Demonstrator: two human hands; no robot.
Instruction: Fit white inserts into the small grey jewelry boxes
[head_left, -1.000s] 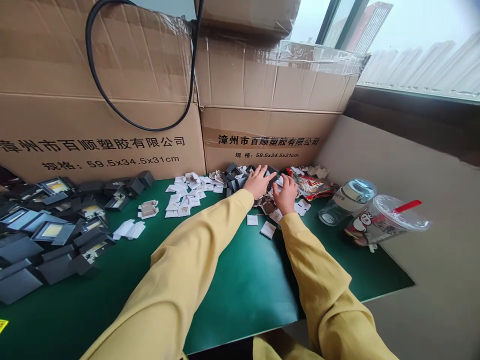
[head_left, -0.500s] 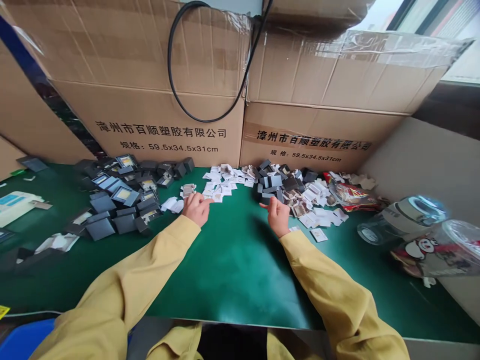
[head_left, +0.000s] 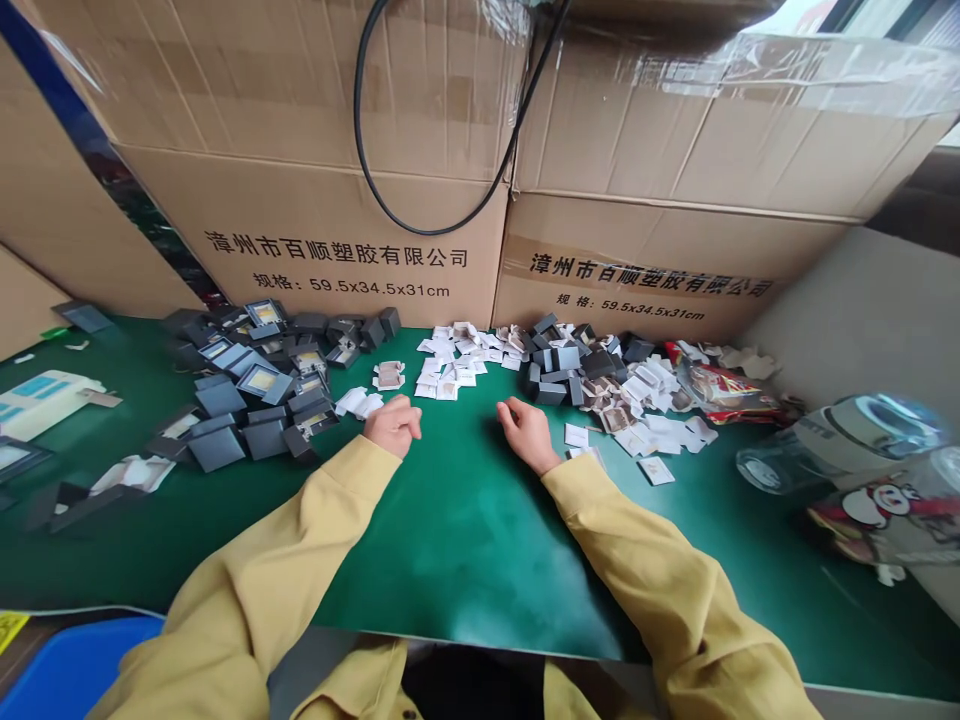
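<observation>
My left hand (head_left: 394, 426) is closed in a loose fist on the green table (head_left: 465, 540), with nothing visible in it. Just beyond it lie small white packets (head_left: 360, 402) and an open white-grey carton (head_left: 388, 375). My right hand (head_left: 527, 434) rests with its fingers curled in, also showing nothing held, left of a flat white packet (head_left: 577, 435). White packets (head_left: 448, 378) lie beyond the gap between both hands. A pile of dark grey boxes (head_left: 553, 362) sits behind my right hand, and another heap of dark boxes (head_left: 259, 390) is left of my left hand.
Large cardboard cartons (head_left: 337, 210) line the back, with a black cable loop (head_left: 358, 110) hanging in front. At the right are a clear bottle (head_left: 817, 440), a printed plastic container (head_left: 892, 510) and a red wrapper (head_left: 735, 390). A blue bin (head_left: 82, 670) is at bottom left.
Both hands have curled their extended index fingers inward. My right hand has moved left, away from the white packets beside it. The camera view has shifted slightly.
</observation>
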